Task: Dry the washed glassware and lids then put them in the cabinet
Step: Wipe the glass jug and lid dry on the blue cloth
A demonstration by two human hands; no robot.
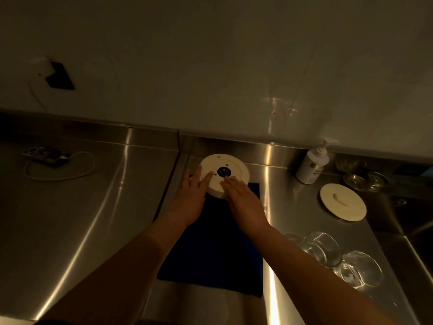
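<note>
Dim steel tabletop (98, 207) carries a round white lid (230, 171) lying underside up, its near edge on the far end of a dark blue cloth (210, 249), likely so the cloth takes the water. Both hands lie on it with fingers flat and spread, gripping nothing: left hand (192, 198) on its left rim, right hand (246, 200) on its near side. Right of that lid lies one second lid (343, 202); nearer, two clear glass bowls (339, 261) wait. Two lids, two bowls.
</note>
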